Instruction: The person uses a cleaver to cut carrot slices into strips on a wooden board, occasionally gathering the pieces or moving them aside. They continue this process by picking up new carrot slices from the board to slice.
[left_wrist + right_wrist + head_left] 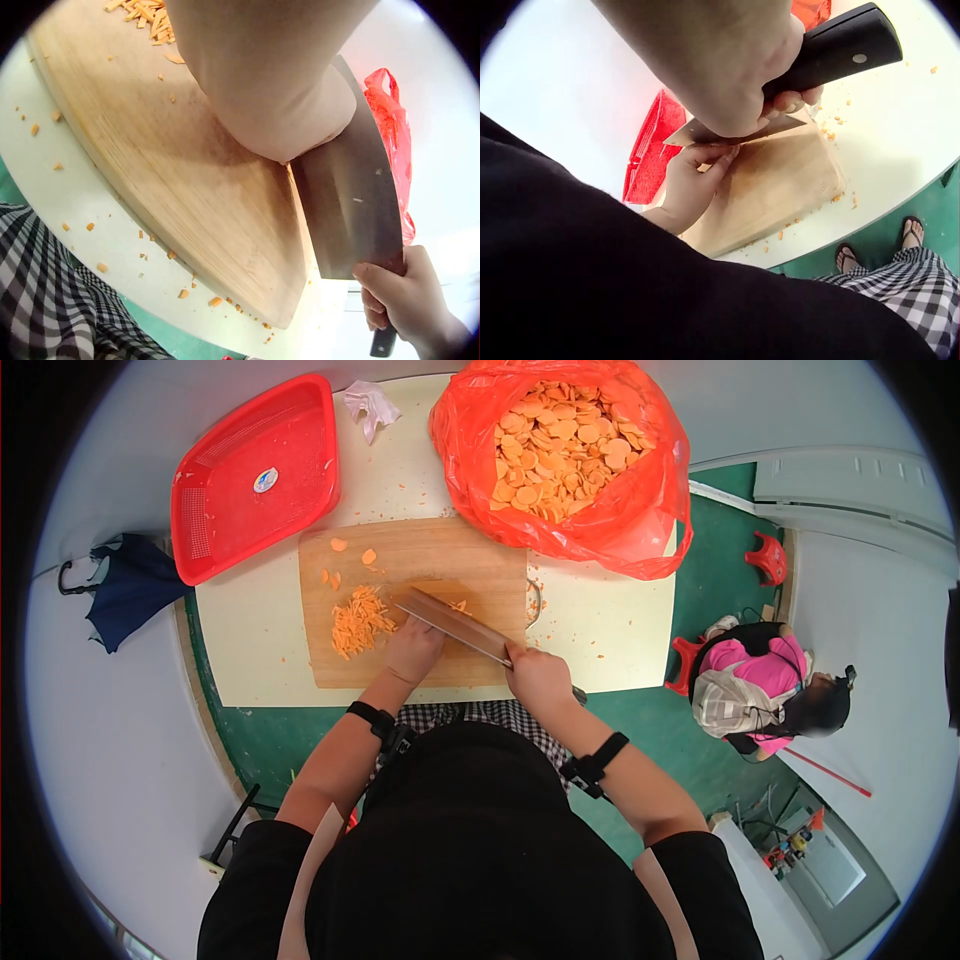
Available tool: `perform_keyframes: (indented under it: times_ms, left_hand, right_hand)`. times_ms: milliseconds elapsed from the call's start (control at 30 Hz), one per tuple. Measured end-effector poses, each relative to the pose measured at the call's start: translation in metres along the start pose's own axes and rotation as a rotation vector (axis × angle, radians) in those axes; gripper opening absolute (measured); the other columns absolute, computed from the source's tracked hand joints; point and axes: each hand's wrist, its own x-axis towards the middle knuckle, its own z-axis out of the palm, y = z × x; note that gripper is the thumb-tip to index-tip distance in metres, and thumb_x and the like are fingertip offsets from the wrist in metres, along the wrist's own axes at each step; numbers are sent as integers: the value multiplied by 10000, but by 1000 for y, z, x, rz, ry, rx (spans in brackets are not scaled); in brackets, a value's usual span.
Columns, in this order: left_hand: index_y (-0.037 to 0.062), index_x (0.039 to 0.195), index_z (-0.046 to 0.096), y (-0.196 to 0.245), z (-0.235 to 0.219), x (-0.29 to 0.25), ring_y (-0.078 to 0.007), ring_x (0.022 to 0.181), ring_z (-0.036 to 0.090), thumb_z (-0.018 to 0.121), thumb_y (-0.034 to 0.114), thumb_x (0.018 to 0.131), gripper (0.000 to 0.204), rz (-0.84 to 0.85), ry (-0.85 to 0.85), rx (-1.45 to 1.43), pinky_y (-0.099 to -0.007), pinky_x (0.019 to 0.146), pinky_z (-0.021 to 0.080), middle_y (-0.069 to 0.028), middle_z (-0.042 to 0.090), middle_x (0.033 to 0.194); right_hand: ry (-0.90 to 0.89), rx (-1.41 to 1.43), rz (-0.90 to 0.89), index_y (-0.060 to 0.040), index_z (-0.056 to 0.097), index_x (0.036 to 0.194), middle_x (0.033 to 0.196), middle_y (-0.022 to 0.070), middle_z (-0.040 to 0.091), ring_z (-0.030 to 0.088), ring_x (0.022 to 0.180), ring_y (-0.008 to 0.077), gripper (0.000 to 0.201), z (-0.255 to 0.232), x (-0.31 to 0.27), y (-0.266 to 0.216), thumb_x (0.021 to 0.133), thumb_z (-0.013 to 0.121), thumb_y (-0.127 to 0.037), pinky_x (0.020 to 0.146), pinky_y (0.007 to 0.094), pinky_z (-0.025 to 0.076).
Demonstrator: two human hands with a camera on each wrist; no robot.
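Observation:
A wooden cutting board (415, 560) lies on the white table (250, 630). On its left part sits a pile of orange carrot strips (360, 622). My right hand (538, 678) grips the black handle (840, 49) of a cleaver (455, 625), whose blade slants across the board. My left hand (418, 645) is pressed against the blade's left side (352, 202), fingers bent down on carrot pieces that are almost wholly hidden under it. Behind the board, a red plastic bag (640, 510) holds many round carrot slices (560, 445).
A red plastic basket (255, 475) stands at the table's back left, with a white crumpled cloth (370, 405) beside it. Carrot crumbs dot the table. A folded dark umbrella (125, 585) lies to the left. A person in pink (760, 690) sits to the right near red stools (768, 555).

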Motion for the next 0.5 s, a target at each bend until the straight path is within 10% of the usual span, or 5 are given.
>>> perform_keyframes:
  times_ms: [500]
  left_hand:
    - [23, 758, 624, -2, 3, -5, -292, 773, 571, 588, 39, 639, 125, 11, -6, 7, -356, 671, 490, -115, 591, 833]
  right_hand:
    - [-14, 16, -10, -59, 594, 981, 653, 109, 609, 615, 606, 253, 261, -13, -13, -1, 762, 581, -200, 541, 360, 493]
